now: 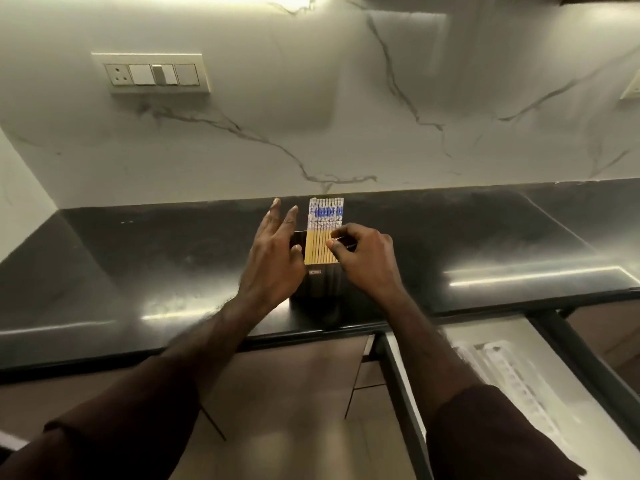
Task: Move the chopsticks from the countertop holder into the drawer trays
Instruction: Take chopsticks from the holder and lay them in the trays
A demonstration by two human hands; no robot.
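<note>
We are looking at a home kitchen. A glossy black countertop [138,271] runs across the view, backed at twelve o'clock by a white marble-veined backsplash [311,116]. At eleven o'clock a wall switch plate [151,73] holds a socket and rocker switches. At six o'clock we see brown cabinet fronts [294,393], and at four o'clock an open drawer [519,375] with white trays [512,382].

I see a glossy black desk [138,271] running along a white marble-veined backsplash [311,116], a dark chopstick holder [317,289] standing upright on it near its front edge.
</note>
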